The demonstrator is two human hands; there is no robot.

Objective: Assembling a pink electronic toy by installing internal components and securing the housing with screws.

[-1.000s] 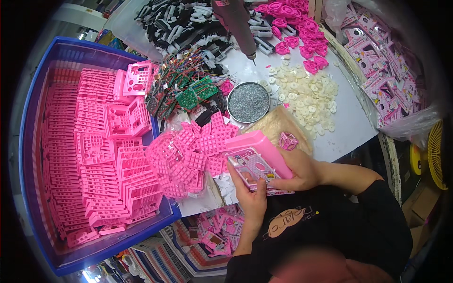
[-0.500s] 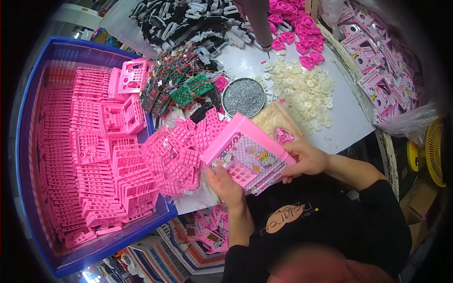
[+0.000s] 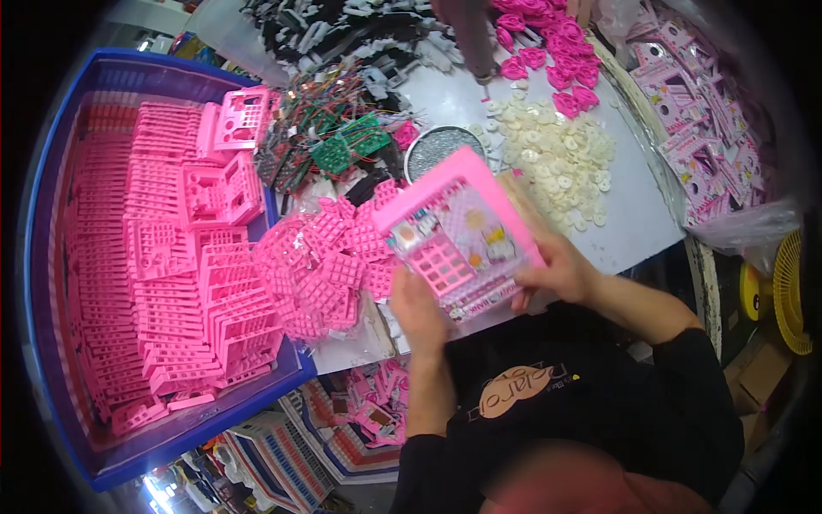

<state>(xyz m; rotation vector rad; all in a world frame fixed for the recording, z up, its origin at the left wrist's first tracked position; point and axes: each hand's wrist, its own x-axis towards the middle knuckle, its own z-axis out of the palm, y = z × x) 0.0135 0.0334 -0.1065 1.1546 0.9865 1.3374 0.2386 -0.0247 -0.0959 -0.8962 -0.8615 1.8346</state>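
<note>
Both hands hold a pink plastic panel (image 3: pixel 479 224), its face covered by a printed cartoon sticker with a grid of square openings. My left hand (image 3: pixel 419 308), a little blurred, is closed on the panel's lower left edge. On the right edge, my right hand (image 3: pixel 556 272) grips with the thumb over the front. The panel is raised in front of my dark shirt and tilted, covering most of a tan block (image 3: pixel 519 195) behind it. Just beyond its upper edge sits a round dish of small metal screws (image 3: pixel 443 151), partly hidden.
A blue crate (image 3: pixel 116 467) of stacked pink panels stands left. Pink keypads (image 3: pixel 321 278), wired green circuit boards (image 3: pixel 347 147), cream discs (image 3: pixel 561 163) and pink rose-shaped parts (image 3: pixel 561 56) lie on the table. An electric screwdriver (image 3: pixel 473 38) hangs above; printed cards (image 3: pixel 706 141) fill a bag right.
The panel has been turned to show more of its front and grid, and has moved slightly up. It now hides the pink part on the tan block and part of the screw dish.
</note>
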